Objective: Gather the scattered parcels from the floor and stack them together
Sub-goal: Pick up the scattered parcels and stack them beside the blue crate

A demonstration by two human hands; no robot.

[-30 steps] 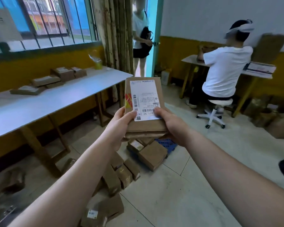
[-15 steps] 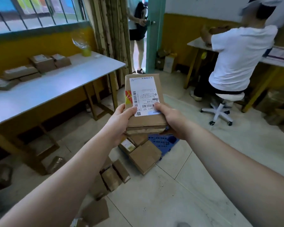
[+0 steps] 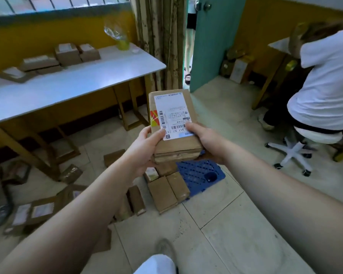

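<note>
A flat brown parcel [image 3: 183,103] with a white shipping label is held up in mid-air at the centre of the view, with a second flat parcel [image 3: 176,156] pressed under it. My left hand [image 3: 147,147] grips their left edge and my right hand [image 3: 206,141] grips their right edge, thumbs on the label. Below them, several brown parcels [image 3: 166,191] lie together on the tiled floor beside a blue plastic pallet [image 3: 202,175]. More parcels [image 3: 38,212] lie scattered at the lower left.
A long white table [image 3: 77,84] with several parcels [image 3: 67,54] on it stands at the left. At the right a person in a white shirt [image 3: 329,80] sits on a wheeled stool [image 3: 297,151]. A teal door [image 3: 212,42] stands open behind. My shoe [image 3: 164,250] shows at the bottom.
The view has tilted down and come closer to the floor pile. Both hands still hold the same two parcels, now lower over the pallet.
</note>
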